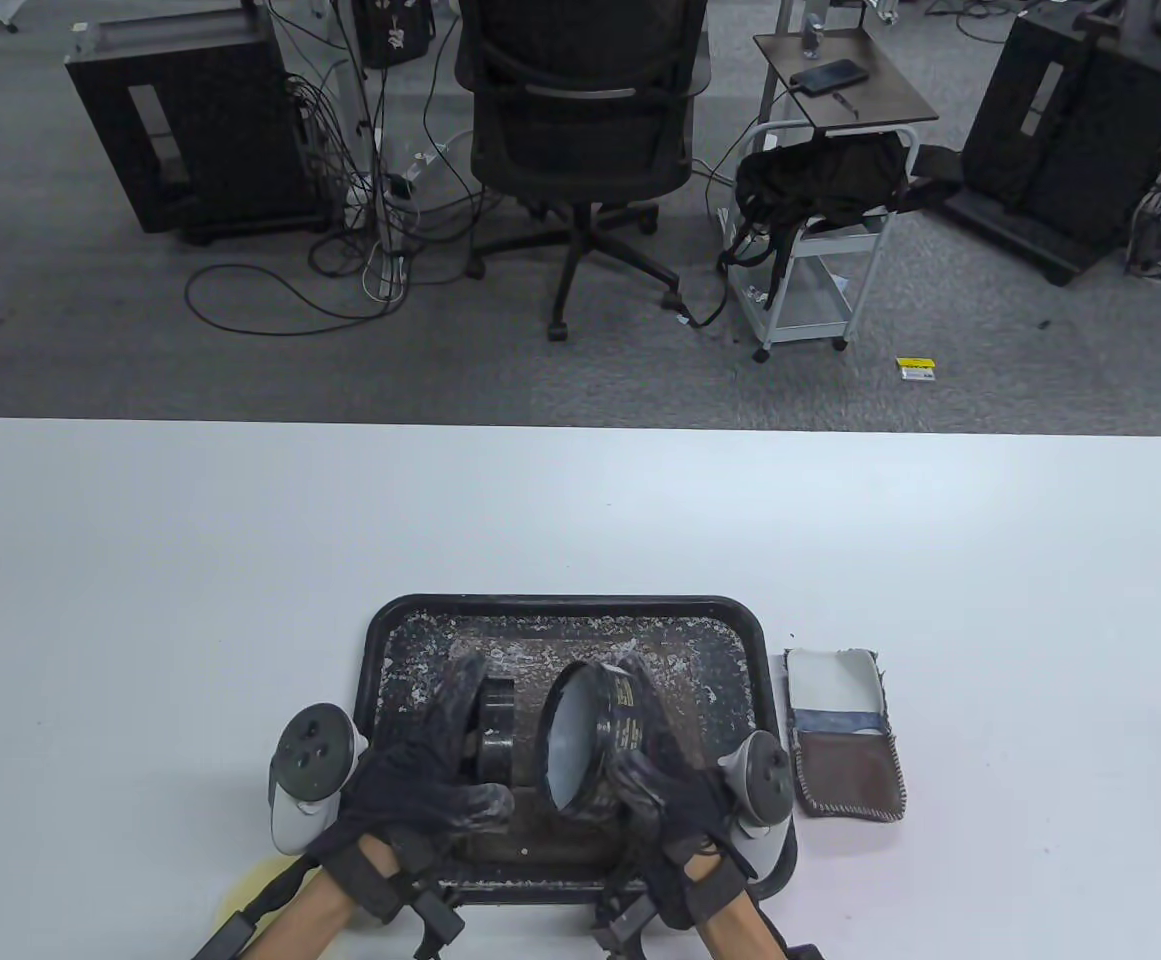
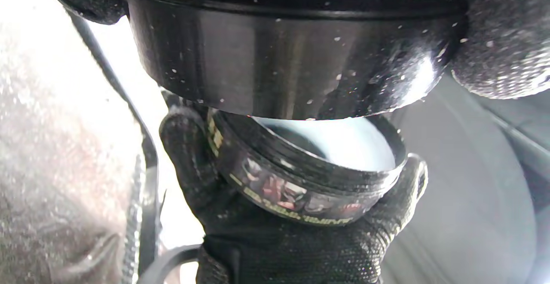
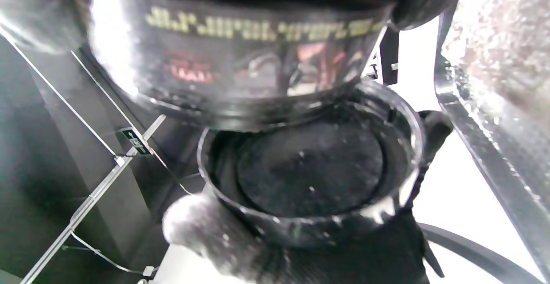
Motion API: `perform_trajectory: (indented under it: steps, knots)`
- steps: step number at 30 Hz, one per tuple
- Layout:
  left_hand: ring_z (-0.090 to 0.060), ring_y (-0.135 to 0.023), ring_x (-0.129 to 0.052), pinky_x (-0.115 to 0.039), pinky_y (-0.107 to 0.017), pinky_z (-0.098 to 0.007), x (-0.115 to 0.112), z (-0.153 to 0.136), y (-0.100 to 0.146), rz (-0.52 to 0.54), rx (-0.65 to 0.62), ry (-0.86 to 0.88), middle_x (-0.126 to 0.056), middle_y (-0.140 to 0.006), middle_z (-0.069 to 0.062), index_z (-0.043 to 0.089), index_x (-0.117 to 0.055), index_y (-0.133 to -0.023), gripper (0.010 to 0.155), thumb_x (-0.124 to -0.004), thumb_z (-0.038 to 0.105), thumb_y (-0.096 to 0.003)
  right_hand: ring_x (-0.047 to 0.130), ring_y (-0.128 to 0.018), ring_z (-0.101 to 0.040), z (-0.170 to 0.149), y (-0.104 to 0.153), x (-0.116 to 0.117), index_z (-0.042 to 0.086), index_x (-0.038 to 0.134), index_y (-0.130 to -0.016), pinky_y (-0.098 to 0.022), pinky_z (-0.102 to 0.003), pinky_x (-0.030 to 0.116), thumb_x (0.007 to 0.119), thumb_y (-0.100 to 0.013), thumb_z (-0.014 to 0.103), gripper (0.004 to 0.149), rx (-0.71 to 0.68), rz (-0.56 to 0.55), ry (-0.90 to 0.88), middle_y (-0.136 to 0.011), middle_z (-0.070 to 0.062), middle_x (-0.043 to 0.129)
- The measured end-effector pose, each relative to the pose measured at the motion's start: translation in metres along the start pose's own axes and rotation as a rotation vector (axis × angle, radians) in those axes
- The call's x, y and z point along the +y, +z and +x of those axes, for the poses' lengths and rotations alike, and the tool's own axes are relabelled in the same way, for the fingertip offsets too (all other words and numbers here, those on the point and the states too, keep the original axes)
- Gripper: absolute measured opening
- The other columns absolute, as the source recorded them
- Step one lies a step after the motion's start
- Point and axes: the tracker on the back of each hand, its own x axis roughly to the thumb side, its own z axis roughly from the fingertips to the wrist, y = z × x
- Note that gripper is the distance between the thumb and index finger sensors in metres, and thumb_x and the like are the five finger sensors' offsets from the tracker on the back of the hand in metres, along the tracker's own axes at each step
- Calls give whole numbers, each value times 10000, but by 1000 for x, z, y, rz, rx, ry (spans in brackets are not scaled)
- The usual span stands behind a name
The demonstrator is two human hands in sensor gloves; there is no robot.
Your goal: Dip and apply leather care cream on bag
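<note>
A black cream jar [image 1: 585, 740] is held tilted on its side above the black tray [image 1: 570, 612], its open mouth facing left, with pale cream inside. My right hand [image 1: 632, 725] grips the jar around its labelled wall. My left hand [image 1: 478, 738] grips the black lid [image 1: 495, 730], apart from the jar and just left of its mouth. In the left wrist view the lid [image 2: 279, 60] fills the top and the jar [image 2: 309, 176] sits below it. In the right wrist view the jar [image 3: 232, 39] is on top and the lid [image 3: 313, 176] shows its hollow inside. The small leather bag [image 1: 845, 735] lies right of the tray.
The tray's floor is speckled with white residue. A pale yellow object [image 1: 240, 885] lies on the white table [image 1: 240, 560] by my left forearm, partly hidden. An office chair [image 1: 580, 130] and a cart [image 1: 820, 230] stand beyond the table's far edge.
</note>
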Motion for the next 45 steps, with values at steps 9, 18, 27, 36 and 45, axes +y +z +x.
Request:
perform_trajectory:
  steps: [9, 18, 27, 36, 45]
  knots:
    - [-474, -1034, -339, -627, -621, -661, 41, 31, 5, 112, -13, -493, -202, -1151, -74, 364, -234, -1066, 1129, -939, 731, -264, 391, -965, -637, 7, 3, -15, 177, 92, -1111, -643, -694, 621, 748, -447, 726, 1083, -27, -58, -36, -1116, -256, 136]
    - [-457, -1056, -336, -599, -665, -655, 116, 20, 15, 218, 422, -933, -205, -1161, -62, 368, -239, -1070, 1128, -936, 727, -259, 392, -964, -636, 6, 4, -17, 172, 102, -1112, -641, -698, 616, 752, -443, 722, 1083, -23, -67, -21, -1117, -254, 143]
    - [-445, -1060, -328, -580, -684, -646, 159, -60, 2, 144, 848, -1077, -196, -1159, -52, 377, -230, -1064, 1120, -922, 729, -256, 392, -962, -639, 5, 3, -16, 170, 113, -1113, -638, -701, 612, 757, -439, 717, 1081, -13, -71, 0, -1119, -252, 149]
    - [-426, -1078, -291, -542, -711, -644, 164, -91, 2, 95, 976, -1080, -170, -1161, -33, 385, -219, -1063, 1091, -895, 715, -273, 391, -962, -639, 4, 2, -15, 168, 117, -1113, -636, -703, 610, 758, -439, 715, 1080, -6, -70, 10, -1120, -249, 151]
    - [-401, -1089, -252, -495, -734, -652, 166, -101, 7, 96, 999, -1045, -150, -1154, -17, 344, -240, -1071, 1052, -842, 717, -293, 368, -961, -646, 4, 2, -14, 160, 97, -1111, -644, -709, 595, 729, -462, 710, 1059, -7, -68, -26, -1113, -260, 135]
